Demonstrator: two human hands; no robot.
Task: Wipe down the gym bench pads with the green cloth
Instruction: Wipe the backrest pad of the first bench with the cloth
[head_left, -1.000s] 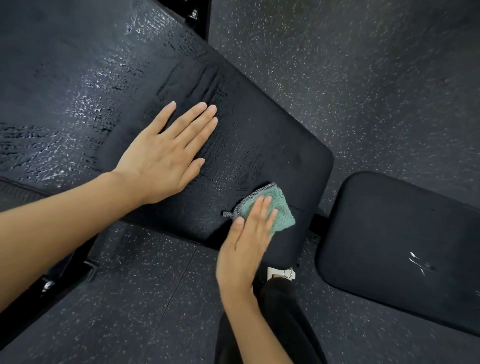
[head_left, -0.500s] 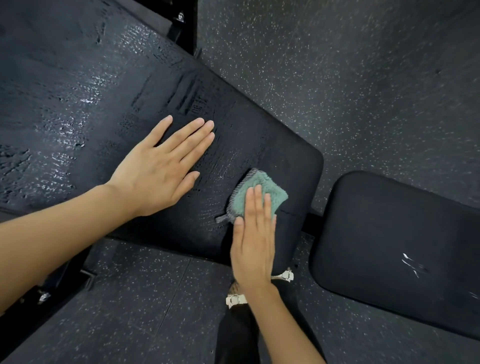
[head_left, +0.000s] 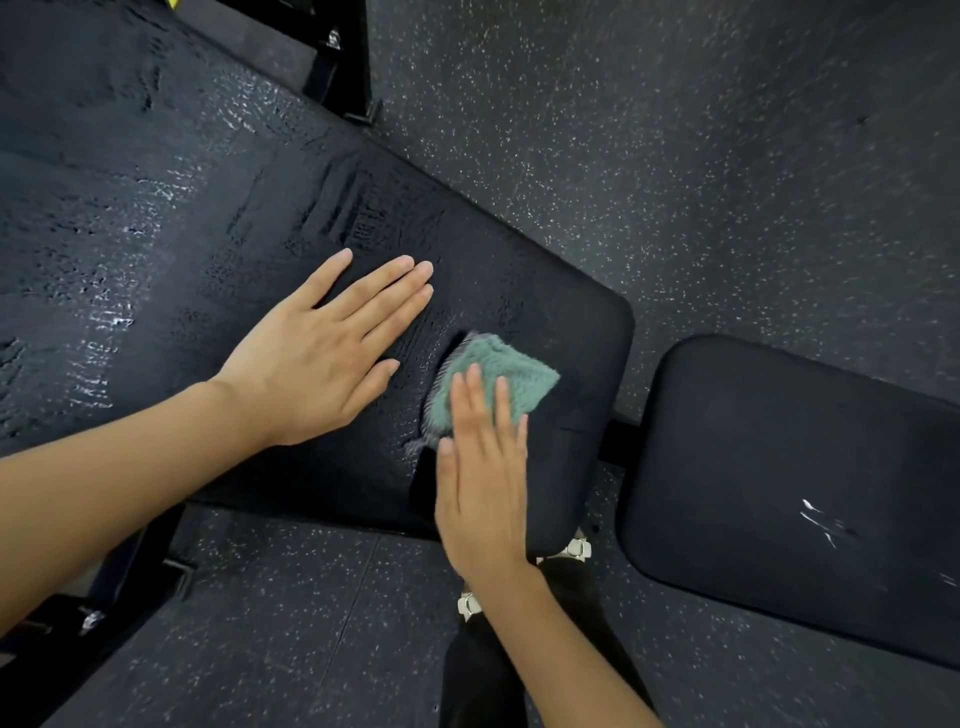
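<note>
The cloth (head_left: 506, 371) is lying folded on the long pad (head_left: 208, 218), close to that pad's rounded end and just short of the gap before the short pad (head_left: 779, 467). The right hand (head_left: 480, 493) is pressing it down with straight, flat fingers, the fingertips covering the cloth's near half while the far corner is showing free; nothing is being pinched or curled around. The left hand (head_left: 311, 358) is resting flat beside it on the same pad, fingers straight and together, holding nothing (apparently bracing). Much of the long pad is glistening with streaks and beads of moisture, so its surface is judged to be offering a slick glide. The short pad is looking matte, with a few white scuffs, and is judged to be awaiting its wipe. The cloth is appearing soft, light and limp, with a looped pile and a fringed grey edge trailing by the thumb; it is likely to be bunching or rolling if pushed from one edge. Pressure is best being applied through the palm over its middle, with the loose edge being tucked under.
</note>
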